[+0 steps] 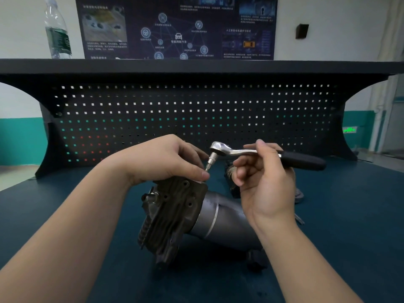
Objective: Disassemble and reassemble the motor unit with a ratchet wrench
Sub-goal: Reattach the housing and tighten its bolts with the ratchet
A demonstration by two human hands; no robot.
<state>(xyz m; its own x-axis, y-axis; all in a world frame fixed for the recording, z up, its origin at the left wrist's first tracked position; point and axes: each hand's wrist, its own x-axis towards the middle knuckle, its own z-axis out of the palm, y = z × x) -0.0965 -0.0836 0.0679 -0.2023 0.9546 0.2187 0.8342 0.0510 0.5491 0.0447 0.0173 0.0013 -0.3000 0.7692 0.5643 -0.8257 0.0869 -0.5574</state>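
Note:
The motor unit [196, 217] lies on the dark blue bench: a finned dark end cover at the left, joined to a smooth grey cylinder at the right. My left hand [166, 158] rests on the top edge of the end cover, its fingertips pinched around the bit at the tip of the ratchet wrench [251, 153]. My right hand [262, 178] holds the wrench by its chrome shaft, just before the black handle, which points right. The bit points down at the cover's upper right corner; its tip is hidden by my fingers.
A second dark part [230, 178] lies behind the motor, partly hidden by my right hand. Small metal pieces [298, 195] lie right of it. A black pegboard [196, 114] backs the bench, with a water bottle [57, 31] on its shelf.

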